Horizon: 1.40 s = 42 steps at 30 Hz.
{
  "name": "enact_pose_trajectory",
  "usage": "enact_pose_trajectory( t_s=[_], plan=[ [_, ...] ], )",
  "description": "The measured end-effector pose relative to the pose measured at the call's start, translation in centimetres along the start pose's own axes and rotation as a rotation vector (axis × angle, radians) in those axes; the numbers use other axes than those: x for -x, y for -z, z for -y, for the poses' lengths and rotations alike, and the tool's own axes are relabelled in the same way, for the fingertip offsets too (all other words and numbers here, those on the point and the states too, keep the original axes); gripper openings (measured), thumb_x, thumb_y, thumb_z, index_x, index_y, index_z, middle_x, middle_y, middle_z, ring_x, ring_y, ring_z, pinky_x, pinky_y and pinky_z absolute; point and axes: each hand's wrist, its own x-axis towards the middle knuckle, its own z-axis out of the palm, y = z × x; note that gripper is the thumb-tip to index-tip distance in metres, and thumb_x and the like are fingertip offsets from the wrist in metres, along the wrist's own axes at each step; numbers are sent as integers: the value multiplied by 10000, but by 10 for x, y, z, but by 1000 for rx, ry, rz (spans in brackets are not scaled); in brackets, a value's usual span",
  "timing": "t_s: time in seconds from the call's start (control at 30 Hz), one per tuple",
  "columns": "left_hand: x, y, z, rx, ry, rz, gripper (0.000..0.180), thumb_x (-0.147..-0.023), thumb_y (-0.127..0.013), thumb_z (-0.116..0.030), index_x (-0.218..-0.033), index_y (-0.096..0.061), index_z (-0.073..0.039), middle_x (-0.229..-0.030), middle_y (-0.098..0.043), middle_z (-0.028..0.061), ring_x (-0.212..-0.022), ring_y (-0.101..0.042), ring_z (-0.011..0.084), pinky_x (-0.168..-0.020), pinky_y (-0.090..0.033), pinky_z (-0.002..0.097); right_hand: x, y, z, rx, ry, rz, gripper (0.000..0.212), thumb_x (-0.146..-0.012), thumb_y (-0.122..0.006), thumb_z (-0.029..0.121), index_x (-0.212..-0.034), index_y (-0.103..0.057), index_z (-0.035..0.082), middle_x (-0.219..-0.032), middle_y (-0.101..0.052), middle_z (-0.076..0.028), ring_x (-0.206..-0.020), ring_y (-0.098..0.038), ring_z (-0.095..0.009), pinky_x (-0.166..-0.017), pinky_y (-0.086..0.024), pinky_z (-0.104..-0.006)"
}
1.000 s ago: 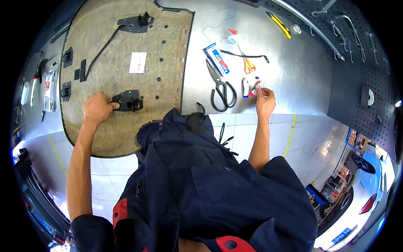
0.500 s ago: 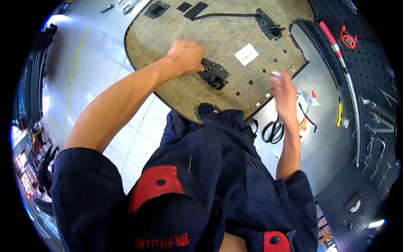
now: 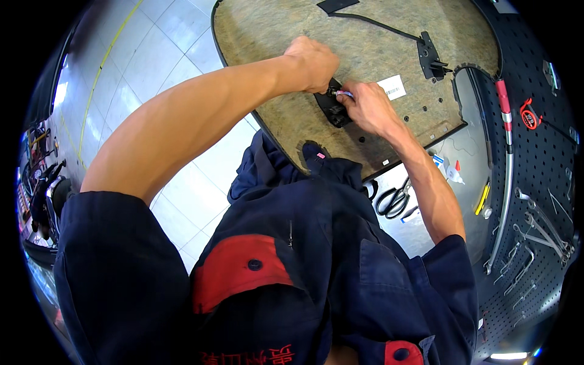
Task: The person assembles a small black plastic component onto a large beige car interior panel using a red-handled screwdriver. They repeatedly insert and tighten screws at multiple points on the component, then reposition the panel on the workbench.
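A large board with a mottled brown-green surface and dark edging (image 3: 267, 36) lies before me, its near edge close to my trousers. On it is a black plastic bracket (image 3: 336, 113) with raised parts. My left hand (image 3: 314, 64) is closed at the bracket's upper end, fingers curled under out of sight. From the right, my right hand (image 3: 370, 108) pinches a small slim bluish-white item (image 3: 345, 93), its metallic tip touching or close to the bracket's round fitting. The item's kind is mostly hidden by the fingers.
A second black bracket (image 3: 431, 56), a dark strip (image 3: 377, 23) and a white label (image 3: 392, 87) are on the board. Black-handled scissors (image 3: 394, 199) and a yellow cutter (image 3: 482, 196) lie on the grey bench at right. Wrenches (image 3: 538, 225) hang on a pegboard beyond.
My right hand has come in from the right to the bracket, now pinching the slim item beside my left hand. The view has shifted, so the board appears higher and further right.
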Motion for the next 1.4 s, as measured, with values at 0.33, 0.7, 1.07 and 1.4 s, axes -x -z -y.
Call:
enact_pose_trajectory(
  t_s=[0.33, 0.7, 1.07, 1.4],
  plan=[
    [1, -2, -4, -55, 22, -66, 390, -800, -813, -372, -991, -778, -33, -1041, -755, 161, -1046, -716, 315, -876, -576, 411, -2, 2, 5, 4, -4, -31, 193, -899, -647, 160, -905, -710, -22, -757, -658, -279, -778, -663, -471, -728, -517, -524],
    [-2, 4, -1, 1, 6, 39, 352, -797, -777, -294, -1059, -770, -58, -1149, -736, 154, -1102, -702, 303, -893, -567, 406, -22, 16, 7, 228, -60, 149, 286, -875, -622, 219, -937, -716, -44, -820, -683, -286, -784, -672, -471, -729, -527, -521],
    [-5, 2, -7, -45, 30, -36, 454, -808, -792, -453, -964, -755, -29, -1079, -732, 196, -1068, -693, 343, -918, -537, 436, 242, 48, -68, -888, -231, -1069, 283, -962, -712, 166, -1172, -709, -25, -989, -689, -51, -914, -601, -110, -866, -466, -265],
    [-10, 8, -14, -99, 56, 20, 457, -784, -823, -441, -836, -755, 7, -901, -733, 233, -928, -719, 388, -826, -547, 460, 347, -158, -156, -879, -1024, -1477, 116, -902, -755, 21, -988, -691, -24, -974, -732, -70, -855, -639, -78, -773, -502, -215]
  ],
)
